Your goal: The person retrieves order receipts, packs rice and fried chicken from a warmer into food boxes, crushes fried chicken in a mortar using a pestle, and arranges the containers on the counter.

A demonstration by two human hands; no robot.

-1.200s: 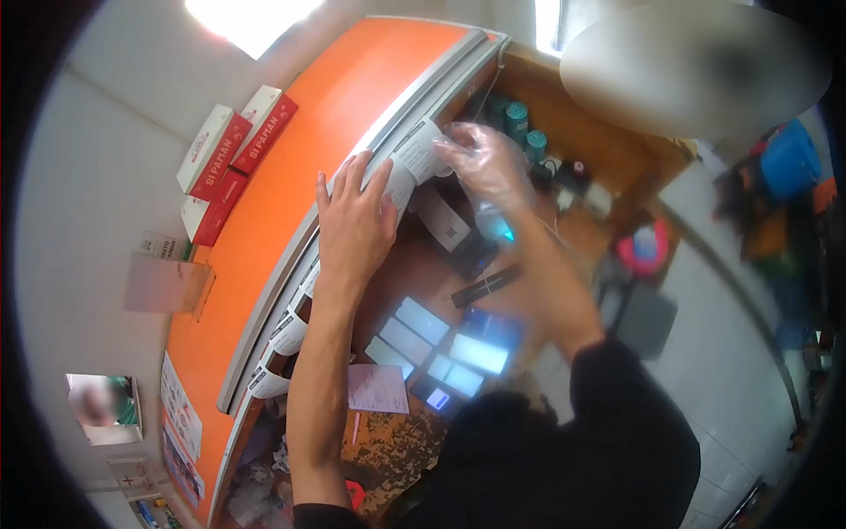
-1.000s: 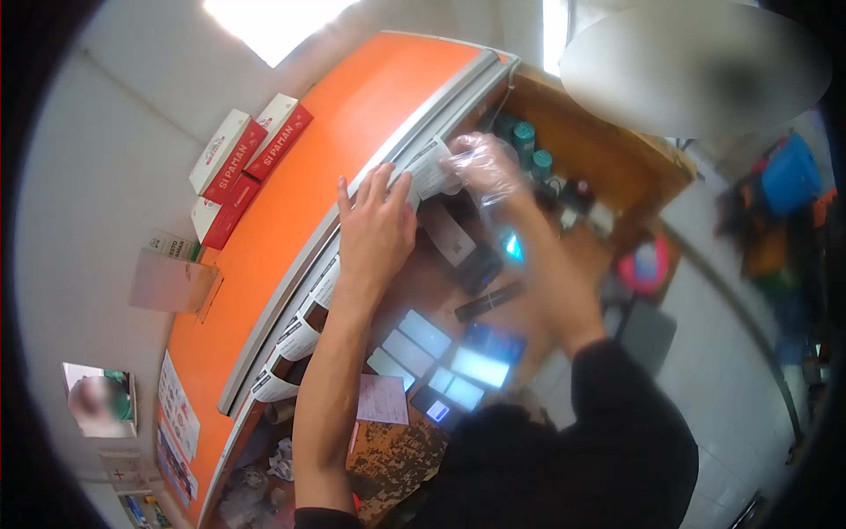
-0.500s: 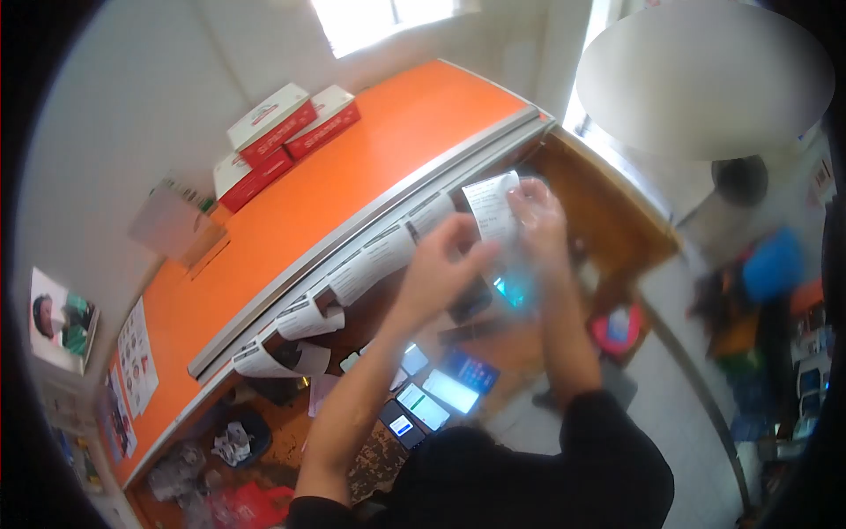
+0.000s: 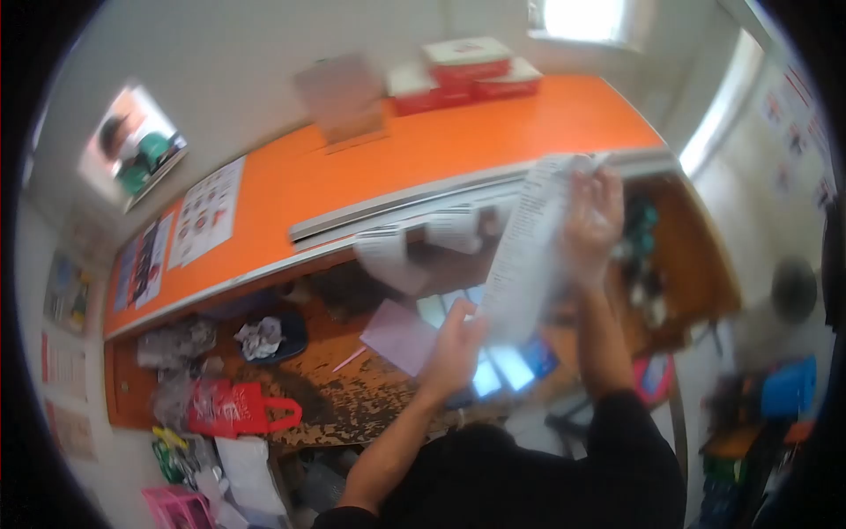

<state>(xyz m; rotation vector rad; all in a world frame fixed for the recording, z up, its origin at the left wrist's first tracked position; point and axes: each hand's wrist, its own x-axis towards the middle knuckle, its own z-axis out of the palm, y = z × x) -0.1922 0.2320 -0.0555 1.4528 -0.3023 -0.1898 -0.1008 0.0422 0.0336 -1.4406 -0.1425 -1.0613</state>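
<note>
A long white paper receipt (image 4: 520,238) slants down in front of me, covered in printed lines and blurred by motion. My right hand (image 4: 592,216) is closed on its upper part, and something like clear plastic shows around that hand. At the lower end of the receipt, my left hand (image 4: 454,353) is closed with its thumb against the paper's edge. Below the paper several lit phones (image 4: 511,366) lie on the worn wooden shelf, partly hidden by it. Other printed receipts (image 4: 381,247) hang from the counter's edge, to the left of the held one.
Red-and-white boxes (image 4: 467,66) and a clear stand (image 4: 342,97) sit on the orange counter (image 4: 423,163). On the shelf are a pink sheet (image 4: 401,335), a dark bowl (image 4: 291,335) with crumpled paper, and a red bag (image 4: 231,407). A blue container (image 4: 787,388) stands at far right.
My view has swung left. The left hand has moved down to the receipt's lower end, and more of the receipt's length shows between the hands.
</note>
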